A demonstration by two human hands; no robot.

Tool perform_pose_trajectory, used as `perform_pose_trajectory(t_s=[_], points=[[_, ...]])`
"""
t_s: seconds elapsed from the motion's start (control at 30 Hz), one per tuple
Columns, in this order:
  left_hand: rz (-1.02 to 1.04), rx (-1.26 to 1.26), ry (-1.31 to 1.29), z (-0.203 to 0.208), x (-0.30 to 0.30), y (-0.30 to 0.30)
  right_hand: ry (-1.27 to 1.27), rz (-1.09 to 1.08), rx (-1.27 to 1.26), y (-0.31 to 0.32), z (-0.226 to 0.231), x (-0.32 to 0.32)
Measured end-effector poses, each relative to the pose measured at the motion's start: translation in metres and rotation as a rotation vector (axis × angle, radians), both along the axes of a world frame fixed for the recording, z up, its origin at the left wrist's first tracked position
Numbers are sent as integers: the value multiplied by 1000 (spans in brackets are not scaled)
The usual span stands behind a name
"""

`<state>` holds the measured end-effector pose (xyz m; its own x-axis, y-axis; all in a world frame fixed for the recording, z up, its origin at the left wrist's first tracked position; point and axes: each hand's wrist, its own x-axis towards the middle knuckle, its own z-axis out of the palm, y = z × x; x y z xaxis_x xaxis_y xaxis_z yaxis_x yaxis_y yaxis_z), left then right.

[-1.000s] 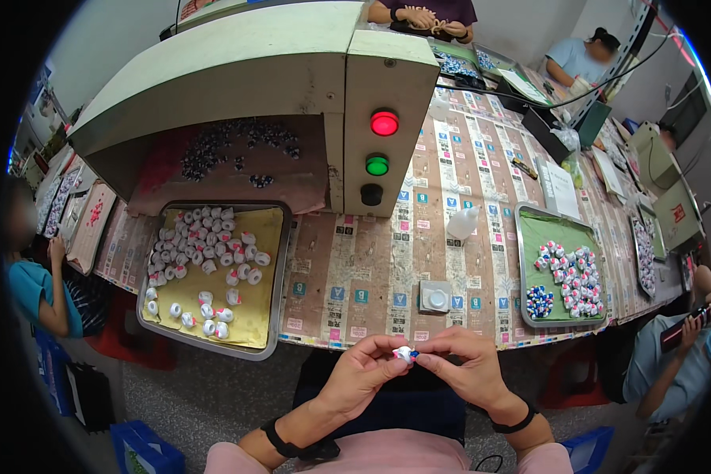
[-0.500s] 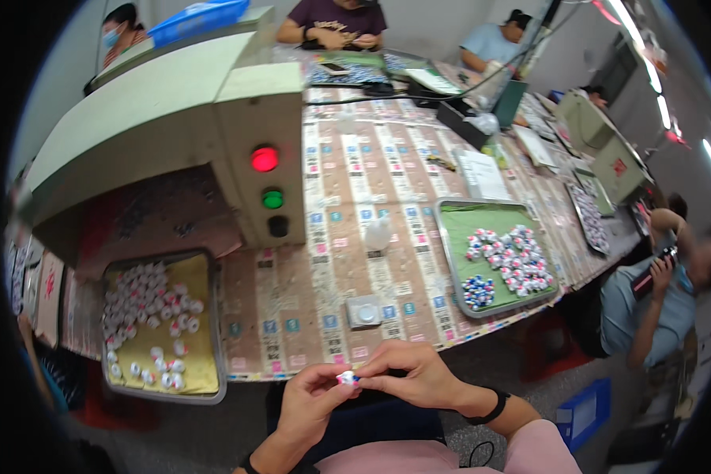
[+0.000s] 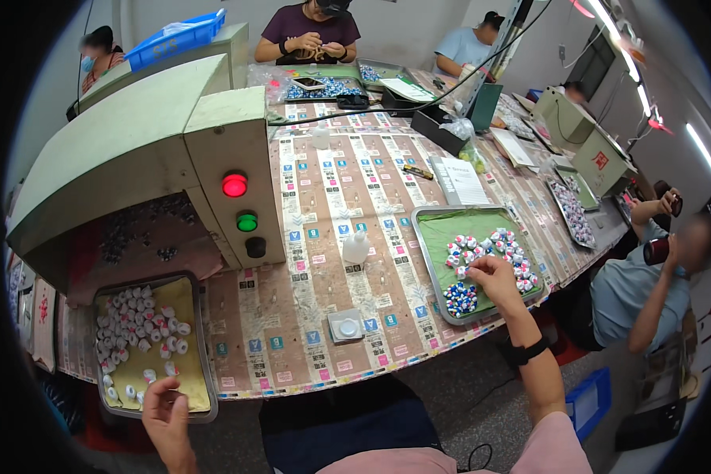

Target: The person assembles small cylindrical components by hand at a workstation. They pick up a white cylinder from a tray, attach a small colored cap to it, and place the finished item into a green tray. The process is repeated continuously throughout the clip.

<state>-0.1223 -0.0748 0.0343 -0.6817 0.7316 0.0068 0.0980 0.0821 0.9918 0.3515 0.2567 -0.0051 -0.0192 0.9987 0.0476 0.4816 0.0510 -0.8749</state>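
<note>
My right hand [image 3: 496,283] is over the right tray [image 3: 419,237], thumb and forefinger pinched at a small white-and-pink figure piece [image 3: 461,272]. The fingertips partly cover the piece. Rows of similar white figures [image 3: 520,265] lie on the tray's green lining, and a cluster of small blue-and-white parts [image 3: 460,299] sits at its near left corner. My left hand [image 3: 166,415] hovers at the near edge of the left tray [image 3: 213,395], fingers curved and apart from the thumb, nothing visible between them. That tray holds many white rounded pieces [image 3: 134,316] on yellow lining.
A beige machine [image 3: 229,142] with red and green lights stands behind the left tray. On the patterned table are a small white square dish [image 3: 346,325], a clear squeeze bottle [image 3: 355,247] and a paper booklet [image 3: 459,182]. Co-workers sit at the far side; another person [image 3: 648,276] is at the right.
My hands have parted from in front of me, where they held a small white figure together. The right went to the right tray, the left to the left tray. The view has shifted slightly.
</note>
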Motion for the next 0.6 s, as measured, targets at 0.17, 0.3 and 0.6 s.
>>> perform_pose_trajectory(t_s=[0.17, 0.3, 0.6], points=[[55, -1, 35, -8, -17, -16, -196, 23, 43, 19, 0, -11], [10, -88, 66, -12, -19, -26, -397, 49, 212, 15, 7, -18], [62, -56, 35, -3, -22, -30, -637, 49, 268, 46, 6, -29]])
